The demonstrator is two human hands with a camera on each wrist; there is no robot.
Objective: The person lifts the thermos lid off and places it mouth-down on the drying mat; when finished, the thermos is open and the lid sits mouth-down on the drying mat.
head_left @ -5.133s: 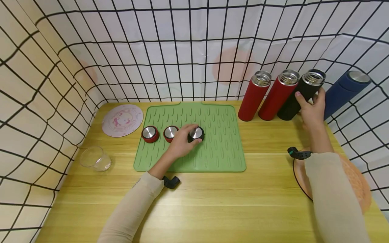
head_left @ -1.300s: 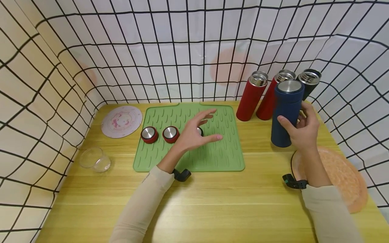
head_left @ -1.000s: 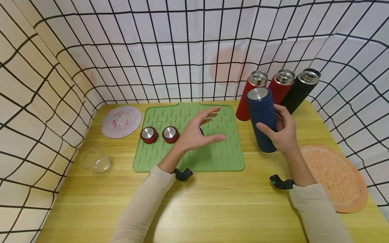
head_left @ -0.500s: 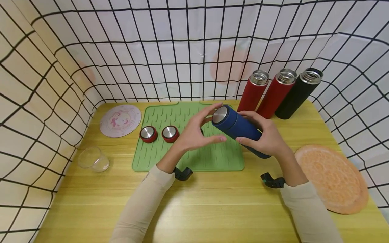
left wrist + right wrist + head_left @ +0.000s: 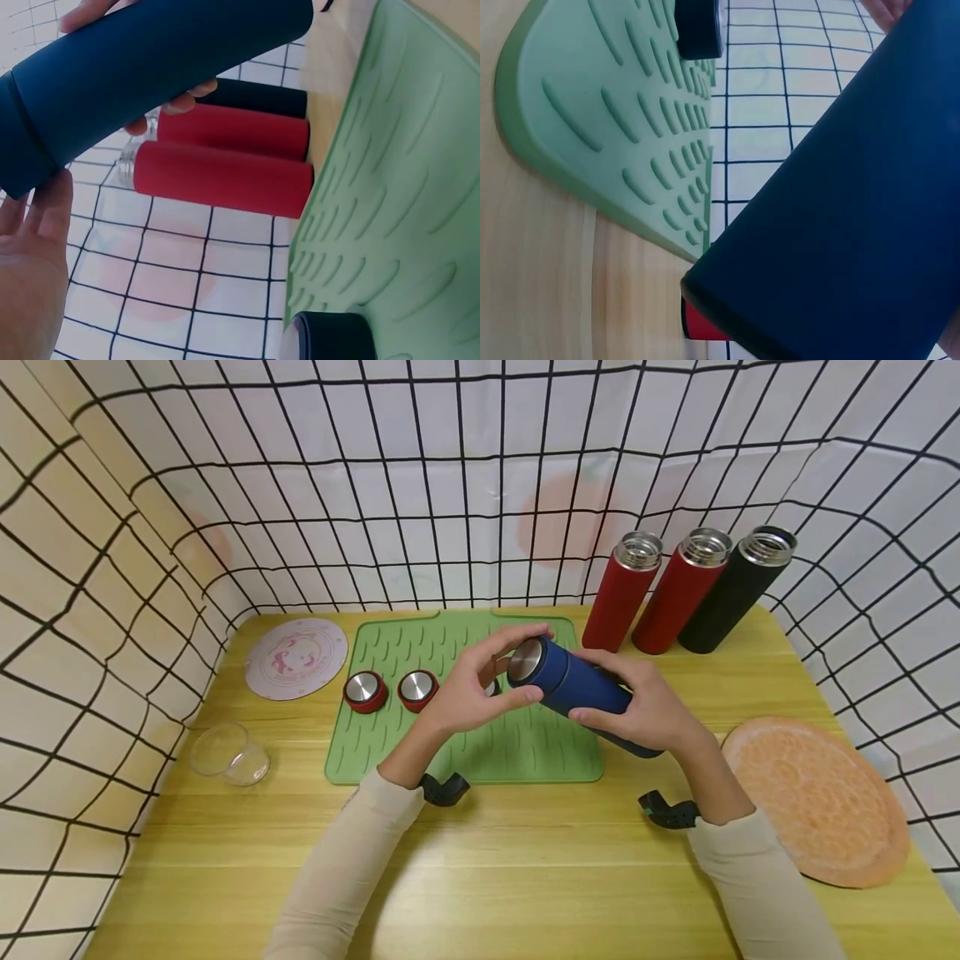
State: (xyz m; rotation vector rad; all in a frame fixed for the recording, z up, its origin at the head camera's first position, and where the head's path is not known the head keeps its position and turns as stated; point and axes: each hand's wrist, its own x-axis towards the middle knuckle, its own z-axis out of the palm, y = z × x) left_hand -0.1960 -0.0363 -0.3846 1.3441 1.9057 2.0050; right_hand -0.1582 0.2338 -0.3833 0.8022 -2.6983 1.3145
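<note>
A blue thermos with a steel-topped lid is held tilted above the green mat's right side, lid toward the left. My right hand grips its body, thumb in front and fingers behind. My left hand has its thumb and fingers around the lid end; in the left wrist view its fingertips touch the lid's edge. Behind the left hand, a black lid stands on the green mat, mostly hidden in the head view. Two red lids with steel tops sit on the mat's left part.
Two red bottles and a black bottle stand uncapped at the back right. An orange round mat lies at right. At left are a pink round mat and a clear glass. Gridded cloth borders the table.
My right hand has let go of the black bottle, taken the blue thermos from the far right and brought it left, tilting it. My left hand has left the black lid and closed around the thermos lid.
</note>
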